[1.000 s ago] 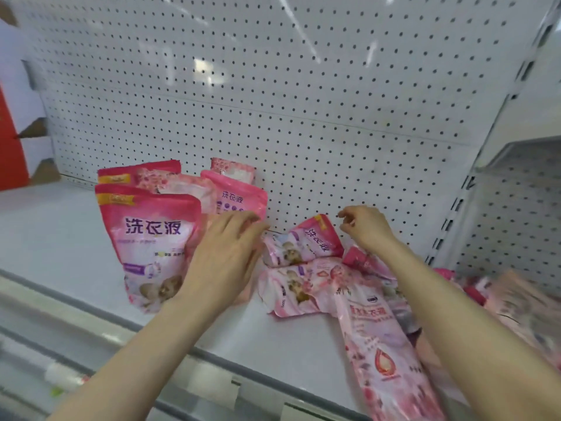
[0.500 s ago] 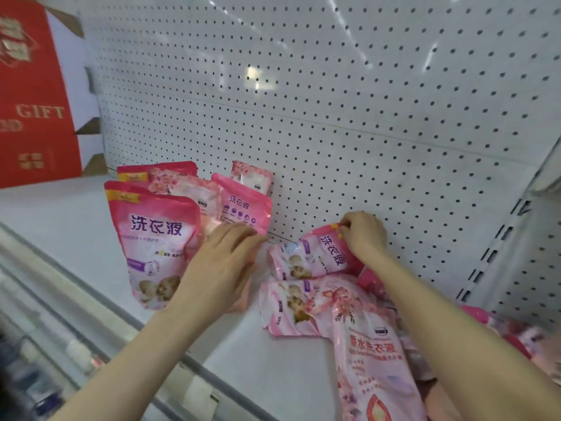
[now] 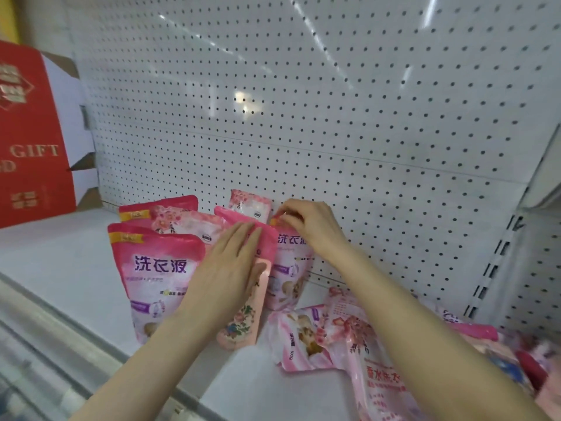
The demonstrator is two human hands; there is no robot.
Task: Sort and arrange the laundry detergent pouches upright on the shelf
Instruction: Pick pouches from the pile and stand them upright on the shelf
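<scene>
Several pink detergent pouches stand upright on the white shelf (image 3: pixel 69 268), the front one (image 3: pixel 158 278) at the left. My left hand (image 3: pixel 230 268) lies flat, fingers together, against an upright floral pouch (image 3: pixel 246 317) and the dark pink one behind it (image 3: pixel 264 241). My right hand (image 3: pixel 309 223) pinches the top edge of another pink pouch (image 3: pixel 288 268), held upright beside the group near the pegboard. Other pouches (image 3: pixel 306 338) lie flat in a heap to the right, partly hidden by my right forearm.
A white pegboard back wall (image 3: pixel 334 117) rises behind the shelf. A red gift box (image 3: pixel 30 141) stands at the far left. The shelf's front rail (image 3: pixel 76 338) runs along the lower left. A slotted upright (image 3: pixel 491 268) divides off the adjoining bay at the right.
My right hand lifted the pouch it gripped from the heap and brought it upright, leftward beside the standing group. My left hand stayed pressed on the standing pouches. The camera turned left.
</scene>
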